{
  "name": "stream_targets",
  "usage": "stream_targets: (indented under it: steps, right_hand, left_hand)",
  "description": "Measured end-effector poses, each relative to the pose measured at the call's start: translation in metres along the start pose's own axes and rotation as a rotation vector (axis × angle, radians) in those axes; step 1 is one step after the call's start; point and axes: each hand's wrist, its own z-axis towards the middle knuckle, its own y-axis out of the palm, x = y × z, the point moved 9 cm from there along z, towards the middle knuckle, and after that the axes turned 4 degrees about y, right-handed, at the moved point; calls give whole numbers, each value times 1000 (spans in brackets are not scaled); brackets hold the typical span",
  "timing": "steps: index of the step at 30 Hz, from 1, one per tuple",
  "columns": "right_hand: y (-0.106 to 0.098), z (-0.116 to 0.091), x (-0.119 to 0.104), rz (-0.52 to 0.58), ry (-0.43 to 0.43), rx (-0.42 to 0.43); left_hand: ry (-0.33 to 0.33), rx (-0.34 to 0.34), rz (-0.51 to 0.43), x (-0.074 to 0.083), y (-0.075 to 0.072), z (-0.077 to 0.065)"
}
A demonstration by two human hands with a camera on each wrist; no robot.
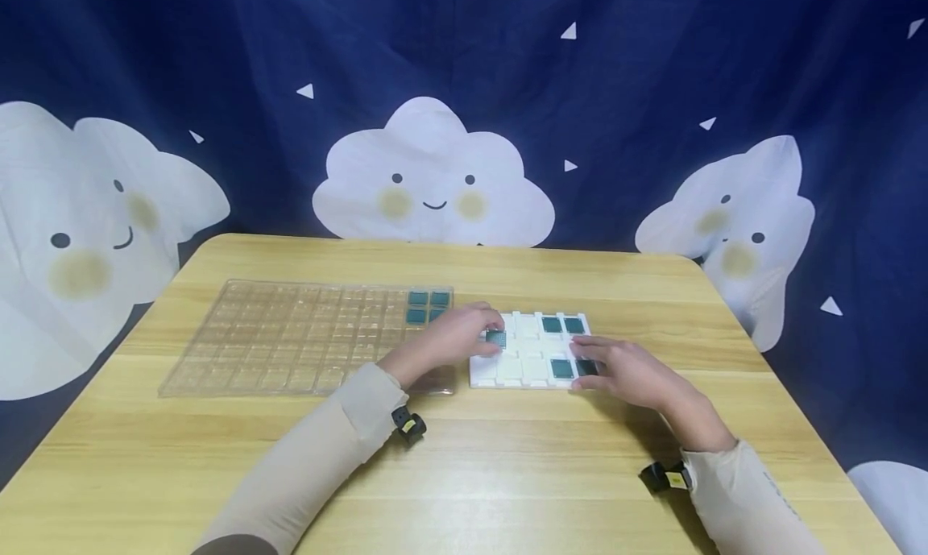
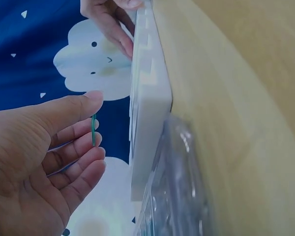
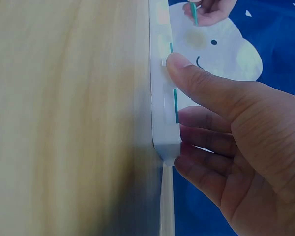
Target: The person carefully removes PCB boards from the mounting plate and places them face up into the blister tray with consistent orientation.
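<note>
My left hand (image 1: 453,335) pinches a thin green square chip (image 1: 496,338) between thumb and fingertips. The chip's face carries fine dots; in the left wrist view it stands edge-on, raised beside the white tray. That white compartment tray (image 1: 511,370) lies under both hands in the head view. Two green chips (image 1: 552,325) sit in its far right compartments, and two more are in the near right ones, one partly covered by the right hand. My right hand (image 1: 627,370) rests at the tray's right end, thumb (image 3: 179,64) at its near side and loosely bent fingers beyond.
Left of the white tray lies a wide clear plastic tray (image 1: 290,337) with many compartments; several green chips (image 1: 416,297) fill its far right corner. Both trays lie on a wooden table (image 1: 464,474). A dark blue curtain (image 1: 464,55) with cloud faces hangs behind.
</note>
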Motion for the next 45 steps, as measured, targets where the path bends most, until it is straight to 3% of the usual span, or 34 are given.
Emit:
stream_targets:
  steps: [16,24,35,45]
  right_hand:
    - [1,-1,0,9,-7,0]
    - [0,-2,-1,8,-6,1]
    - [-1,-1,-3,-5,-19,16]
    - [-2,-1,-2,-9,-20,23]
  left_hand:
    - [4,63,-14,-25,-14,-18]
    - [-56,82,-43,-46,-19,-30]
    - [-65,93,-1,-62,-27,-44]
    - [-136,80,-31,-81,-29,-53]
